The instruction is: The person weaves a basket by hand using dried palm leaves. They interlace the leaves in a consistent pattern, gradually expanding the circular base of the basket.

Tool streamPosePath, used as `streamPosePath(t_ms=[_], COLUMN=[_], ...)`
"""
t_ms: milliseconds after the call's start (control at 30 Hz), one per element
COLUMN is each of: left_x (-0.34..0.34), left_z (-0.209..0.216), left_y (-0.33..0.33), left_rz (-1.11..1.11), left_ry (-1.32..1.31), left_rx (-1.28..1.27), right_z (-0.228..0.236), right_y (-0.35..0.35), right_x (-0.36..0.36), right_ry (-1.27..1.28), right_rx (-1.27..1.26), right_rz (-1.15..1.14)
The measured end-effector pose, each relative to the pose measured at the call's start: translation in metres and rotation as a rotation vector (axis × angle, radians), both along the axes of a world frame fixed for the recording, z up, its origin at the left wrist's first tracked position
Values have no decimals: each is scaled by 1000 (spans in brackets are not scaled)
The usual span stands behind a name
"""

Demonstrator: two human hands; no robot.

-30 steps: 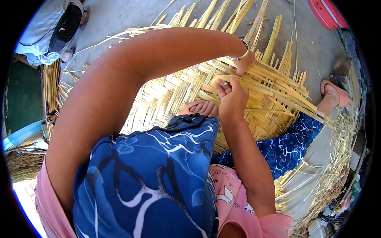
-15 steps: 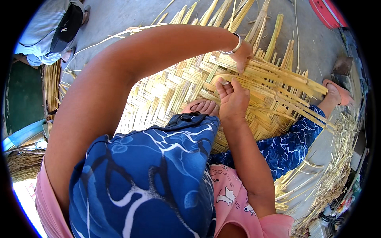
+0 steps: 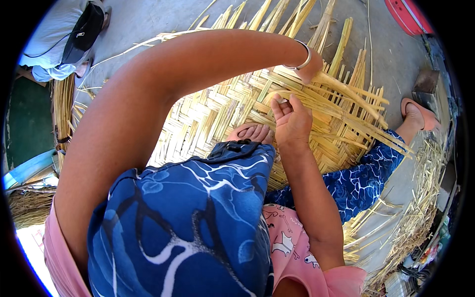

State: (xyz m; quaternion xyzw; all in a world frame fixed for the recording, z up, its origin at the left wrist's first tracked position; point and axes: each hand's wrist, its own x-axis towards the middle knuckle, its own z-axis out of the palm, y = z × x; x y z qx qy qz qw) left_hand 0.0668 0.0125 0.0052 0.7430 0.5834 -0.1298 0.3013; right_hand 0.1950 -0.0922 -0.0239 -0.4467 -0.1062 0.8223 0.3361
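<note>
A half-woven mat of flat, straw-coloured reed strips (image 3: 213,106) lies beneath me in a zigzag weave. My left hand (image 3: 311,70), with a silver bangle on its wrist, reaches round to the mat's far right part. It is bent down over the loose strip ends (image 3: 349,91), and its fingers are hidden. Just nearer, my right hand (image 3: 295,121) has its fingers curled and its thumb up, pinching reed strips (image 3: 287,94) at the weave. Long loose strips fan out to the right from between the hands.
My sandalled feet rest on the mat (image 3: 255,132) and at the right (image 3: 415,114). Straw litter (image 3: 420,193) is heaped at the right. A bundle of reeds (image 3: 64,106) stands at left, near a person in striped clothing (image 3: 49,42). A red object (image 3: 408,17) lies far right.
My left hand has shifted slightly right and turned down, so its fingers no longer show. The upper loose strips have swung nearer to me. My right hand has hardly moved.
</note>
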Motion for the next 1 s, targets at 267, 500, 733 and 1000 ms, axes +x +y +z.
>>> streamPosePath(t_ms=[267, 500, 733, 1000], left_x=[-2, 8, -10, 1], left_z=[6, -8, -10, -3], left_y=[-3, 4, 1, -4], left_rz=[31, -130, -48, -111], left_ry=[-88, 57, -200, -36], left_rx=[-59, -187, -269, -229], right_z=[2, 5, 1, 3], right_y=[-2, 0, -1, -1], right_x=[1, 1, 1, 3], right_ry=[51, 35, 33, -21], right_rx=[-2, -23, -23, 4], right_rz=[5, -1, -6, 18])
